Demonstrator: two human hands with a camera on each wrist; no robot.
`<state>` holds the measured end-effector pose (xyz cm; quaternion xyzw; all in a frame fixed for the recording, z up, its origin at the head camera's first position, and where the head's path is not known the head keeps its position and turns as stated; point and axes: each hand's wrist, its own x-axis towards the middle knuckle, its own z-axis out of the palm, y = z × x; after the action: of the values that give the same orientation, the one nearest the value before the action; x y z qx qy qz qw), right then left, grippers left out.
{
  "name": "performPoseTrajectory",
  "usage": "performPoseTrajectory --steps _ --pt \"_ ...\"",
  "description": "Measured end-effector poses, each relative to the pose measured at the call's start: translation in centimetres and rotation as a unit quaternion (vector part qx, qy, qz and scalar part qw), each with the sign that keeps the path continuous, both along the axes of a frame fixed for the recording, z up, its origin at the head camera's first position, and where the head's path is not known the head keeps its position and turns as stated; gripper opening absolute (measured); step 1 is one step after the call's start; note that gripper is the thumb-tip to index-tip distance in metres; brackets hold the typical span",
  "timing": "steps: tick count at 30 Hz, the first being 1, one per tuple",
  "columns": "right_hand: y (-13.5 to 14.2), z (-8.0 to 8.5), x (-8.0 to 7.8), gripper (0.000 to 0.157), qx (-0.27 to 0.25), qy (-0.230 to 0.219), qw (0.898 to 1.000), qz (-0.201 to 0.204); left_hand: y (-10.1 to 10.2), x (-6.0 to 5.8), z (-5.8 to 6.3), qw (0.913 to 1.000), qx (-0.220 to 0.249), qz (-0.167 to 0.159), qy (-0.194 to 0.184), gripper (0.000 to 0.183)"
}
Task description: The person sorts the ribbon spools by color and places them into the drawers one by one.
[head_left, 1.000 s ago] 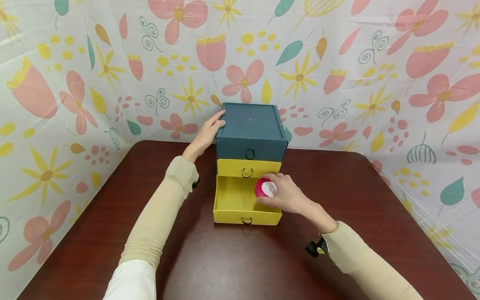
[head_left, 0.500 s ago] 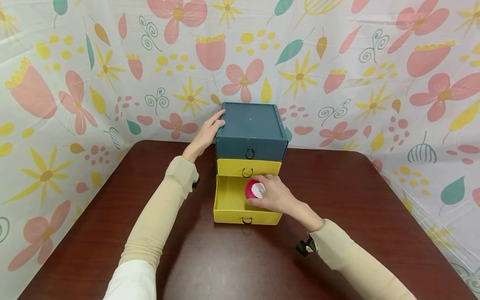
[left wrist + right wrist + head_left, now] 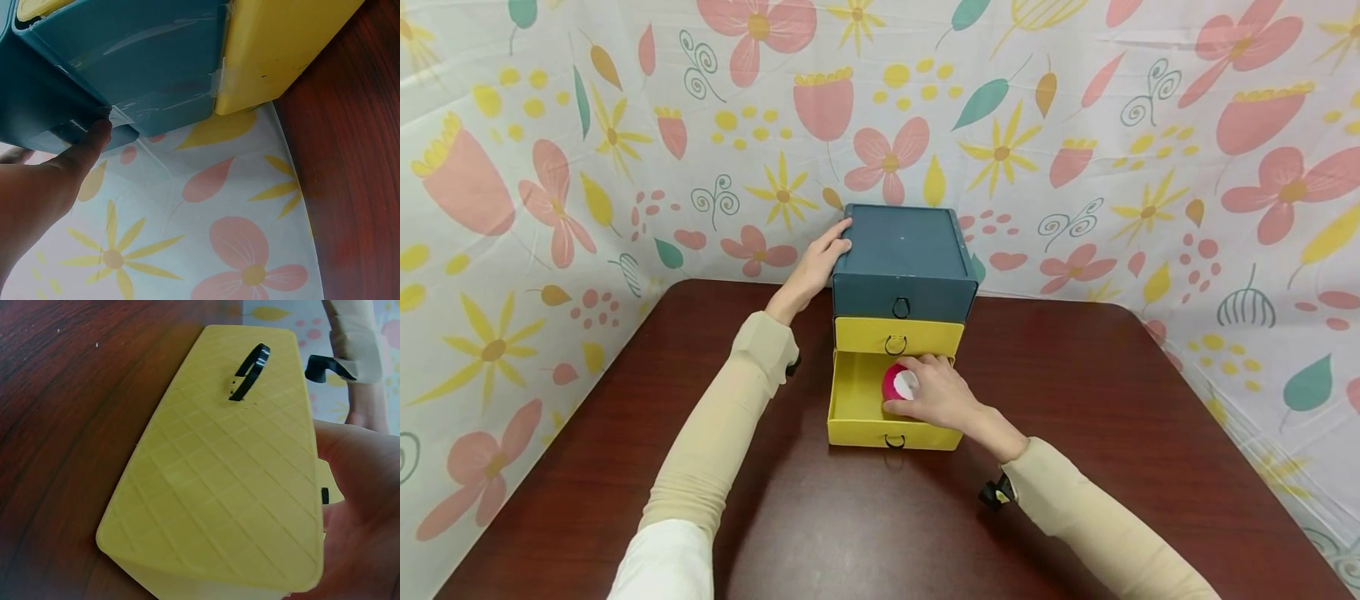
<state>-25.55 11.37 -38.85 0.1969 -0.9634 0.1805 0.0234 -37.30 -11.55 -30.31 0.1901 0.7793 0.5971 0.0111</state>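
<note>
A small drawer cabinet (image 3: pixel 904 242) with a dark blue top stands on the table, its lowest yellow drawer (image 3: pixel 854 392) pulled out. My right hand (image 3: pixel 942 393) grips a round pink thing (image 3: pixel 891 382) with a white face, low in that drawer. Its exact kind cannot be made out, and fingers cover its right side. In the right wrist view the drawer front (image 3: pixel 219 469) hides most of the hand and all of the round thing. My left hand (image 3: pixel 814 265) rests on the cabinet's upper left edge with extended fingers; in the left wrist view a digit presses the blue side (image 3: pixel 137 69).
Above the pulled-out drawer is a closed yellow drawer (image 3: pixel 868 336) with a black ring pull, below a blue drawer (image 3: pixel 868 296). The dark wooden table (image 3: pixel 820 517) carries the cabinet near its back edge. A flowered cloth (image 3: pixel 700 125) hangs behind and at the sides.
My right hand has moved left and slightly down with the round pink thing, further into the lowest drawer. The left hand and the cabinet have stayed still.
</note>
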Motion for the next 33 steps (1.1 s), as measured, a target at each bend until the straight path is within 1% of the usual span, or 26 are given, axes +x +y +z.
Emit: performPoseTrajectory --steps 6,10,12,15,19,21,23,24,25,26,27,28,29,30,31,33 --pt "-0.3 -0.4 -0.2 0.069 -0.006 -0.005 1.0 0.001 0.1 0.0 0.0 1.0 0.003 0.001 0.001 0.053" --pt "0.1 -0.4 -0.3 0.068 -0.012 -0.001 1.0 0.014 0.1 -0.1 0.0 0.9999 -0.005 0.009 0.008 0.053" --pt "0.3 -0.2 -0.2 0.063 -0.019 0.004 1.0 0.022 0.1 -0.1 0.0 0.9999 -0.003 0.011 0.011 0.053" --pt "0.7 0.3 0.3 0.051 -0.03 0.025 0.999 0.029 0.1 -0.1 -0.1 0.9998 -0.003 0.01 0.014 0.053" --pt "1.0 1.1 1.6 0.039 -0.065 0.061 0.995 0.037 0.0 -0.1 -0.2 0.9998 -0.007 0.008 0.015 0.054" --pt "1.1 1.5 2.4 0.032 -0.092 0.071 0.992 0.053 0.0 -0.1 -0.2 0.9999 -0.005 0.005 0.01 0.053" --pt "1.1 2.0 3.3 0.023 -0.126 0.062 0.987 0.082 0.0 0.0 -0.2 1.0 -0.002 0.004 0.006 0.053" --pt "1.0 2.2 3.7 0.018 -0.141 0.049 0.984 0.099 0.0 0.0 -0.1 1.0 -0.002 0.004 0.005 0.053" --pt "1.0 2.4 4.2 0.014 -0.158 0.021 0.98 0.12 0.0 0.0 -0.1 1.0 -0.002 0.004 0.005 0.053" --pt "1.0 2.4 4.6 0.012 -0.173 -0.018 0.975 0.139 0.0 0.0 -0.1 1.0 -0.001 0.004 0.004 0.053" --pt "0.9 2.4 5.0 0.012 -0.185 -0.066 0.968 0.154 0.0 0.0 0.0 1.0 -0.002 0.005 0.004 0.053" --pt "0.8 2.2 5.4 0.016 -0.195 -0.118 0.959 0.167 0.0 0.0 0.0 1.0 -0.002 0.006 0.005 0.053" --pt "0.8 1.9 5.7 0.021 -0.202 -0.172 0.948 0.177 0.0 0.0 0.0 1.0 -0.002 0.006 0.005 0.053" --pt "0.8 1.6 6.0 0.026 -0.21 -0.231 0.933 0.179 0.0 0.0 0.0 1.0 -0.002 0.006 0.006 0.053" --pt "0.8 1.2 6.2 0.032 -0.22 -0.287 0.915 0.176 0.1 0.0 0.0 1.0 -0.004 0.006 0.006 0.053" --pt "0.9 0.4 6.4 0.045 -0.241 -0.377 0.88 0.159 0.1 0.0 -0.1 1.0 -0.004 0.006 0.007 0.053"
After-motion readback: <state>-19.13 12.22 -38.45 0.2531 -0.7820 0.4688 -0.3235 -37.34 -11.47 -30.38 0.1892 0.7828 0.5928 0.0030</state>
